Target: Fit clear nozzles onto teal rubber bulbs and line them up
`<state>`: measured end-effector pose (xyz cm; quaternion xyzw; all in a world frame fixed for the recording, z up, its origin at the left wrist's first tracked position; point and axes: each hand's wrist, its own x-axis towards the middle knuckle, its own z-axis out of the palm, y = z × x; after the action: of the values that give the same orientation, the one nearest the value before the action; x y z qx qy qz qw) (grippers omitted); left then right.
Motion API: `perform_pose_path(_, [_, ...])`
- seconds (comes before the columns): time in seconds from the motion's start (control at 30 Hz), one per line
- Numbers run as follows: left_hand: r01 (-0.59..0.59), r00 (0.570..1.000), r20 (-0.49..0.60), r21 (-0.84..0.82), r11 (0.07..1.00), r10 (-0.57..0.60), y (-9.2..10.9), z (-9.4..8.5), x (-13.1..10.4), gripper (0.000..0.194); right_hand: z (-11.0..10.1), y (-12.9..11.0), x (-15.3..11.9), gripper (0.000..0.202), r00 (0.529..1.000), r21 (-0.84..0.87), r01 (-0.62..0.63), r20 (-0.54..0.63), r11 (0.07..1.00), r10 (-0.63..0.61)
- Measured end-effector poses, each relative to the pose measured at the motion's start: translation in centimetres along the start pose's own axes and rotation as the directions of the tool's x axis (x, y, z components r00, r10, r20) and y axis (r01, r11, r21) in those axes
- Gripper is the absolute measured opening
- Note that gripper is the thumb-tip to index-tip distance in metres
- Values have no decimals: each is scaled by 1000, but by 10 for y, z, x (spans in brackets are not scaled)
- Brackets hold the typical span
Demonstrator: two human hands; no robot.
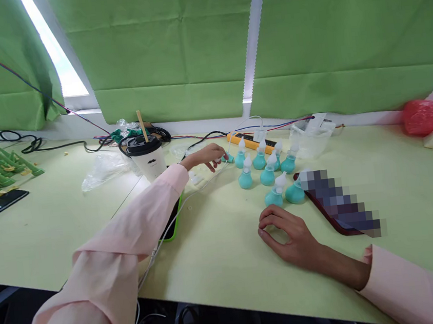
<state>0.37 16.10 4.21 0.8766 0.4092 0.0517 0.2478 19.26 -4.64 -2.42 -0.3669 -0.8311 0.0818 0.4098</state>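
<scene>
My left hand reaches across the table, its fingertips closed on a small teal bulb nasal aspirator that is tilted low over the tabletop. The fingers hide part of it. To its right stand several more teal aspirators with clear whitish tips, mostly upright in a loose cluster. My right hand rests on the table in front of them. Its thumb and index finger meet in a ring, and nothing shows between them. A dark red-edged phone lies beside the nearest aspirators, its screen blurred out.
A white paper cup with black lid and straw stands behind my left forearm. Under that arm are a green-edged phone and a white cable. An orange power strip, clear plastic container and red package line the back.
</scene>
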Motion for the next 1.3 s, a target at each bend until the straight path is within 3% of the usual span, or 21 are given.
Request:
perform_pose_path(0.07, [59, 998, 14, -145, 988, -58, -4, -2, -5, 28, 0, 0, 0, 8, 1000, 4, -2, -3, 1000, 2])
perform_pose_path(0.13, [102, 995, 17, -163, 981, -100, -9, 0, -10, 22, 0, 0, 0, 8, 1000, 7, -5, -4, 1000, 5])
perform_pose_path(0.43, [263, 964, -92, 168, 950, -251, -26, -1, -36, 22, 0, 0, 0, 7, 1000, 2, -9, 0, 1000, 9])
perform_pose_path(0.6, [269, 963, -76, 249, 930, -258, -27, 2, -47, 26, 1, 0, 0, 7, 1000, 0, -9, -2, 1000, 9])
perform_pose_path(0.73, [175, 985, -30, 109, 979, -172, -3, 0, -60, 34, 1, 1, -1, 6, 1000, 8, -2, -18, 1000, 2])
perform_pose_path(0.83, [60, 994, 102, -314, 948, -29, 26, 7, -74, 33, 1, 0, -2, 7, 996, 49, -79, -31, 996, 80])
perform_pose_path(0.9, [97, 973, 231, -442, 892, 8, 46, 22, -82, 32, 2, -1, -2, 26, 979, 134, -203, -7, 970, 206])
perform_pose_path(1.0, [160, 962, 274, -618, 770, 20, 72, 58, -93, 34, 3, -1, -2, 50, 942, 254, -336, 70, 907, 329])
perform_pose_path(1.13, [230, 967, 251, -766, 600, -50, 92, 101, -99, 38, 5, 2, -2, 26, 948, 247, -318, 80, 915, 308])
perform_pose_path(1.2, [233, 969, 231, -751, 618, -85, 94, 105, -100, 39, 6, 3, -2, 15, 957, 230, -291, 78, 929, 280])
perform_pose_path(1.3, [141, 987, 145, -567, 812, -71, 87, 83, -102, 40, 5, 4, -2, 11, 947, 252, -320, 68, 913, 313])
